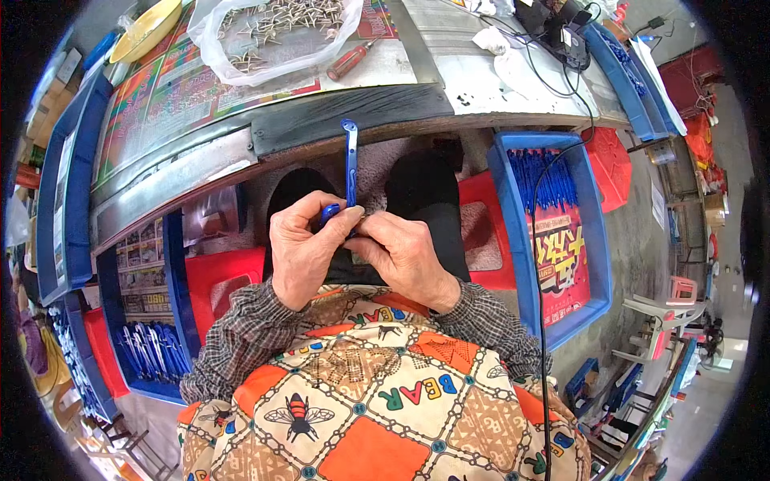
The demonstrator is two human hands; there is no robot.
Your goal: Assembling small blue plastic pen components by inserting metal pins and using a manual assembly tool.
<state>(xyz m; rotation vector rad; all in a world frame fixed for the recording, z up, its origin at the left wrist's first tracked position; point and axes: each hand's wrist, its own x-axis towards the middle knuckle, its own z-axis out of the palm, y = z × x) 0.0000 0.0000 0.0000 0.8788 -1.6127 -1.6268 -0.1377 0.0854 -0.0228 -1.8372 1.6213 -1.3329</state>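
My left hand [306,244] is closed round a slim blue plastic handle-like piece [351,164], which points away from me toward the table edge. Small holes or dots show along its length. A rounded blue end [330,212] also sticks out between the left thumb and fingers; whether it belongs to the same piece is hidden. My right hand [407,258] meets the left one, its thumb and fingers pinched at the near end of the blue piece. What those right fingertips hold is too small and covered to make out. Both hands are above my lap.
On the table ahead, a clear plastic bag [210,56] holds several small metal parts, beside a red-handled screwdriver [350,61]. Blue trays of blue pieces stand at right [597,240] and left [183,280], near red stools [491,228]. A black cable [542,385] hangs down the right side.
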